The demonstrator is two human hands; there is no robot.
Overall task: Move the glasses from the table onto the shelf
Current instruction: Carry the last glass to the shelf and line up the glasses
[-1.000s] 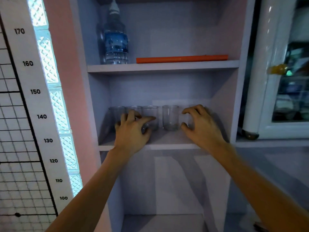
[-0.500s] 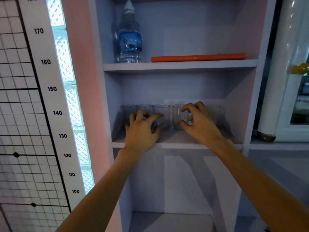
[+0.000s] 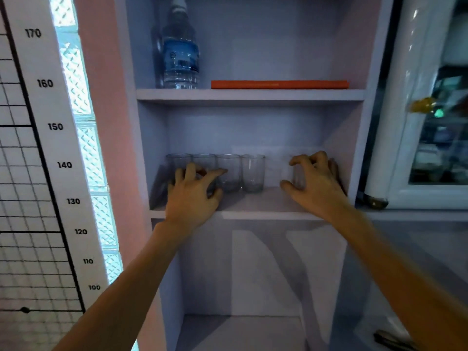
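A pale lilac shelf unit (image 3: 250, 214) stands between a pink wall strip on the left and a white-framed glass door (image 3: 415, 122) on the right. On its middle board four clear glasses (image 3: 253, 173) stand upright in a row from the left rear corner toward the centre, close side by side. The left hand (image 3: 195, 196) is curled around the front of the second and third of them, fingers bent; whether it truly clamps one cannot be told. The right hand (image 3: 314, 183) sits near the right wall of the same board, fingers and thumb cupped about a fifth glass (image 3: 298, 176), which is faint and mostly hidden; contact looks likely but is not certain. On the board above, a water bottle (image 3: 180, 49) with a blue label, its lettering too blurred to read, stands at the left end, and a flat orange bar (image 3: 278, 84) lies along the front edge. Left of the unit hangs a height chart (image 3: 50, 148) printed 170, 160, 150, 140, 130, 120, 110, 100, beside a glass-block strip (image 3: 83, 148)
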